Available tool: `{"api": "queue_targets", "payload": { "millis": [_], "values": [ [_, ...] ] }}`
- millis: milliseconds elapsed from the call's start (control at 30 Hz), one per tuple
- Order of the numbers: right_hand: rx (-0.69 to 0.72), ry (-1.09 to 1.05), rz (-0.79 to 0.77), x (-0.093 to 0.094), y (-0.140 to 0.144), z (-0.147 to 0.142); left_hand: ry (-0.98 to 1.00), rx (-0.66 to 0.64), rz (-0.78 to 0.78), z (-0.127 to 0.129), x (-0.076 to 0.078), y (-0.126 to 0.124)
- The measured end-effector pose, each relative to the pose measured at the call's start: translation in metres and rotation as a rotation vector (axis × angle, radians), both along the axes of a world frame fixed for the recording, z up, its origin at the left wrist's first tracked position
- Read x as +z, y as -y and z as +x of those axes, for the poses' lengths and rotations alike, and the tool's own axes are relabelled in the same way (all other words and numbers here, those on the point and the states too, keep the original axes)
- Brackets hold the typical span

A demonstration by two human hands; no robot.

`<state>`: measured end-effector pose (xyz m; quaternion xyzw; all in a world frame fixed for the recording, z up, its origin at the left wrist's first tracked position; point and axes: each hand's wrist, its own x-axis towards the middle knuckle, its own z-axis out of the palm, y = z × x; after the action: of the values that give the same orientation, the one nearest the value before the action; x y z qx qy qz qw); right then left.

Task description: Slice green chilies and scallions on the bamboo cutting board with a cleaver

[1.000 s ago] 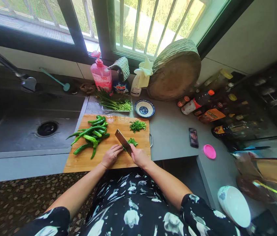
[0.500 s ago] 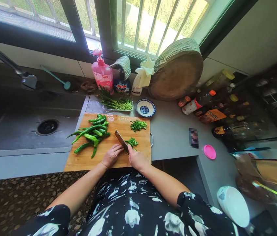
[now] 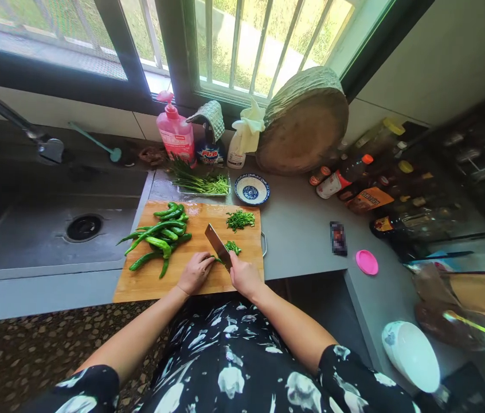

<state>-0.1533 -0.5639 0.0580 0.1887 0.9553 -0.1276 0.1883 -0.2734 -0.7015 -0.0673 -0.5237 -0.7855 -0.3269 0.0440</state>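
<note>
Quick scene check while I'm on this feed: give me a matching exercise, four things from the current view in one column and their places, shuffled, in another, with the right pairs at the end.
Things
1. Knife
2. Whole green peppers
3. Blue-rimmed dish
4. Round pink disc

Places
A. Piled toward the left side of the cutting board
B. On the counter, well to the right of the board
C. Gripped in the right hand
D. By the board's far edge, toward the window

Right pairs: 1-C, 2-A, 3-D, 4-B
</note>
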Motion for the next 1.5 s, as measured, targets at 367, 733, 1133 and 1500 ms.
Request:
{"api": "queue_targets", "payload": {
  "millis": [367, 733, 1133, 1500],
  "values": [
    [0.084, 0.037, -0.007, -0.007, 0.006, 0.012, 0.042, -0.017, 0.070, -0.004, 0.003, -0.001],
    [0.074, -0.008, -0.022, -0.026, 0.005, -0.014, 0.074, -0.062, 0.035, -0.013, 0.001, 0.002],
    [-0.014, -0.020, -0.026, -0.023, -0.004, 0.001, -0.030, -0.047, -0.149, -0.014, 0.014, 0.004],
    [0.110, -0.051, 0.005, -0.012, 0.000, 0.003, -0.112, -0.210, -0.081, -0.028, 0.000, 0.007]
  ]
}}
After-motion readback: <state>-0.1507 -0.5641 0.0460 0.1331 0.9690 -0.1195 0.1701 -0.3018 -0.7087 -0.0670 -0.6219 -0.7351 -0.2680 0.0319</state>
